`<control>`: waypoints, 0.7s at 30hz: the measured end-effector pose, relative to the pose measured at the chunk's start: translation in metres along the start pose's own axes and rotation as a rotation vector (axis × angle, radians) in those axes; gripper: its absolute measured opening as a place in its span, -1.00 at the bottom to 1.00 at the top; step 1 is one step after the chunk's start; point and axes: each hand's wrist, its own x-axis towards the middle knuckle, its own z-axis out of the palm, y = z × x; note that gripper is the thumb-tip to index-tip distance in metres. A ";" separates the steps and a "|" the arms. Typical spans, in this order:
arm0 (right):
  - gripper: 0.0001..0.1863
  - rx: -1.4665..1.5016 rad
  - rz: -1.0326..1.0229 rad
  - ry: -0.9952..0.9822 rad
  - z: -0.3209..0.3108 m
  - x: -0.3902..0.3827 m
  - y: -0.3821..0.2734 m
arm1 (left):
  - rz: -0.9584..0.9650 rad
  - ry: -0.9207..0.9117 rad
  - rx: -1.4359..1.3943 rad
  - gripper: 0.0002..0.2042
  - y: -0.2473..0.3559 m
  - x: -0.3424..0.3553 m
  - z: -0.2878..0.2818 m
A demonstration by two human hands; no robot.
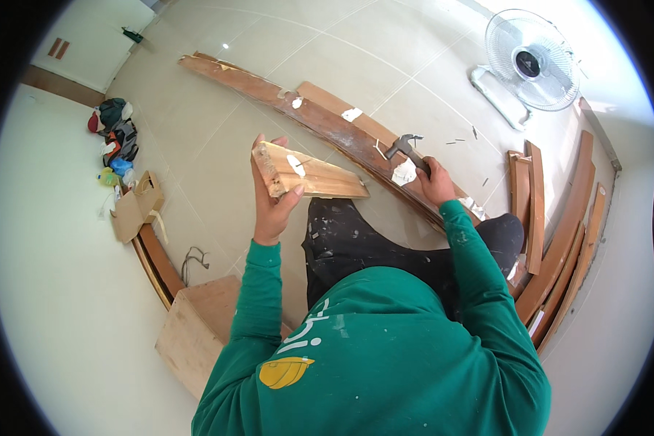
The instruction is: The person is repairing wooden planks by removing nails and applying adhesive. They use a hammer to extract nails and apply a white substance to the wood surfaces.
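Here the left hand (272, 196) is gripping a short pale wood block (309, 174), fingers clamped round its near end, holding it up over the lap. The right hand (436, 182) is wrapping shut round a claw hammer (407, 149), its head hanging above the long brown planks (319, 120) on the tiled floor (218, 145).

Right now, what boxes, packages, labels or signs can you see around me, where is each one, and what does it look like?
Open brown cardboard box: on the floor at far left, flaps up, small, plain.
Plain light wooden box: on the floor by my left elbow, blocky, pale tan.
Small bright packets in a pile of bags: far left, above the cardboard box; too small to tell apart.
Two small orange-brown rectangular plates: upper left, on the pale wall, side by side.
No screens.
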 end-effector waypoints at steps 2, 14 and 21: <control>-0.54 0.313 0.165 -0.294 -0.016 0.010 -0.033 | 0.052 0.041 -0.012 0.00 -0.003 0.001 0.001; -0.64 1.127 0.290 -0.656 -0.099 -0.031 -0.215 | 0.228 0.081 -0.023 -0.30 -0.006 0.029 0.055; -0.63 1.204 0.452 -0.525 -0.131 -0.033 -0.220 | 0.266 0.038 0.012 -0.35 -0.008 0.038 0.086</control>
